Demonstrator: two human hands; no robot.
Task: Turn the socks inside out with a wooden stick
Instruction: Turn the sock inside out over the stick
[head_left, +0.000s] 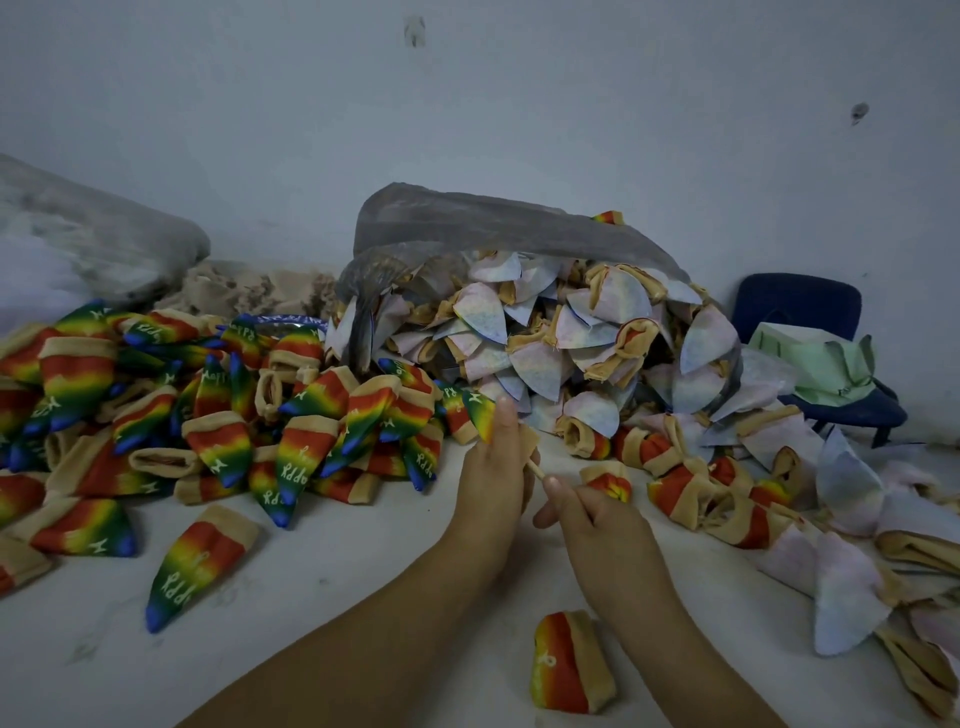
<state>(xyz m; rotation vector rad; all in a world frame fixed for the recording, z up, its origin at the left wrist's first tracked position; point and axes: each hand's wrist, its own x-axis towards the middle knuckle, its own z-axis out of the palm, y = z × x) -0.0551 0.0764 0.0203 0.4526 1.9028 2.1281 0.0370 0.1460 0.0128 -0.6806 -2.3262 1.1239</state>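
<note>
Between two sock heaps on the floor (363, 571), the left hand (491, 470) curls its fingers round a sock (529, 440), mostly hidden, only a tan edge showing; the right hand (589, 512) pinches the stick (536, 471), whose tip enters the left fist. Pale unturned socks (540, 332) spill from a bag (467, 218); rainbow ones (234, 405) lie at left. Socks are probably light, limp and stretchy, best held at the cuff; the stick, thin and stiff, wants a grip near its rear end
</note>
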